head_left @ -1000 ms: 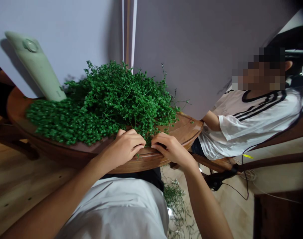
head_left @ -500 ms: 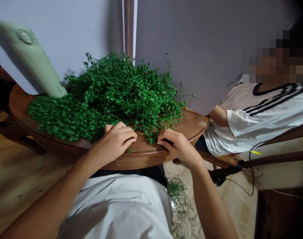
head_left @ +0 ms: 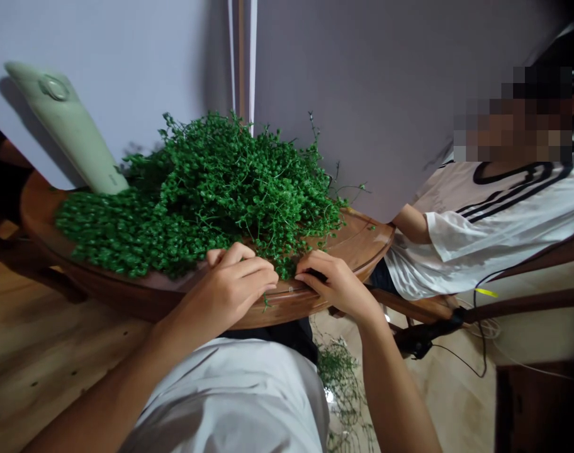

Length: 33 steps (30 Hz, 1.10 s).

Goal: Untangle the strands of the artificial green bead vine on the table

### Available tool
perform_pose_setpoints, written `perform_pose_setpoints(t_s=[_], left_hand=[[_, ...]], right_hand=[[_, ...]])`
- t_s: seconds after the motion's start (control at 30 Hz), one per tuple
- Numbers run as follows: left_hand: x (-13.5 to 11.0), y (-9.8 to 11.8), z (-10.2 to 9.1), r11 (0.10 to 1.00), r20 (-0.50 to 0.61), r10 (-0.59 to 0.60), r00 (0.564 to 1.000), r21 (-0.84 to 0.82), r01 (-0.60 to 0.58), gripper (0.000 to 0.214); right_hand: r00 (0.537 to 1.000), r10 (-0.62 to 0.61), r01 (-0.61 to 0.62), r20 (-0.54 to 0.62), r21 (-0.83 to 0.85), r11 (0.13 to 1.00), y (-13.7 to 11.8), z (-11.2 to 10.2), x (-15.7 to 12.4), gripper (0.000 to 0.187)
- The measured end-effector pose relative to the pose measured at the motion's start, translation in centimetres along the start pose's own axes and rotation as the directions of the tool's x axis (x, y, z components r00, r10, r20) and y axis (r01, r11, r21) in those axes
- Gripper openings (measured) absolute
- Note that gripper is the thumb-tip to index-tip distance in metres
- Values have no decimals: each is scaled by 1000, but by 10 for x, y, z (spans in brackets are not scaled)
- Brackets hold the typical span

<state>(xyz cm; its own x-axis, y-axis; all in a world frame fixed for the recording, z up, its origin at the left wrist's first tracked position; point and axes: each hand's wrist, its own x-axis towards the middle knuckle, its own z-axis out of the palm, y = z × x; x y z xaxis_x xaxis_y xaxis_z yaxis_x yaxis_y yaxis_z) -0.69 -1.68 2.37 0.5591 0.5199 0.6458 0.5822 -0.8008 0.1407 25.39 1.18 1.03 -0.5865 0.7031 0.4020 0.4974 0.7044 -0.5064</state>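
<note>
A tangled heap of green leafy stems (head_left: 230,182) with small round leaves lies on a round wooden table. A denser pile of short green tips (head_left: 121,233) spreads to its left. My left hand (head_left: 242,280) is closed at the table's front edge, with a small green sprig (head_left: 266,303) hanging below its fingertips. My right hand (head_left: 332,280) is pinched at the heap's front right, against a leafy stem (head_left: 284,267) that droops toward the edge. The fingertips of both hands are partly hidden.
A pale green flask (head_left: 74,135) stands behind the pile at left. The table's wooden rim (head_left: 367,251) shows at right. Beyond it sits a person in a white shirt (head_left: 495,226). Thin stems (head_left: 338,371) lie on the floor below, and a black cable (head_left: 461,365) hangs at right.
My left hand has moved right, closer to my right hand, and the small sprig below its fingers moved with it. My right hand stays almost in place. The view has shifted slightly.
</note>
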Motion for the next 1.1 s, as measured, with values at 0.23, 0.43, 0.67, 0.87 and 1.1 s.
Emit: perform_pose_setpoints(t_s=[0.23,0.43,0.67,0.87,1.1], left_hand=[[-32,-56,-39,883,-191,-238,952,366,294,13],[-31,-59,-37,888,-219,-273,937,316,333,14],[14,3,14,988,84,-65,994,145,52,11],[19,0,40,982,152,-69,986,184,40,10],[17,-8,38,992,207,-70,976,117,46,14]], right_hand=[[1000,0,0,-13,14,1000,1,1,0,7],[999,20,-20,-29,2,1000,1,1,0,2],[999,22,-22,-23,16,1000,-2,1,0,5],[1000,-7,8,-24,25,1000,0,3,0,3],[999,-44,44,-1,1,999,1,2,2,7]])
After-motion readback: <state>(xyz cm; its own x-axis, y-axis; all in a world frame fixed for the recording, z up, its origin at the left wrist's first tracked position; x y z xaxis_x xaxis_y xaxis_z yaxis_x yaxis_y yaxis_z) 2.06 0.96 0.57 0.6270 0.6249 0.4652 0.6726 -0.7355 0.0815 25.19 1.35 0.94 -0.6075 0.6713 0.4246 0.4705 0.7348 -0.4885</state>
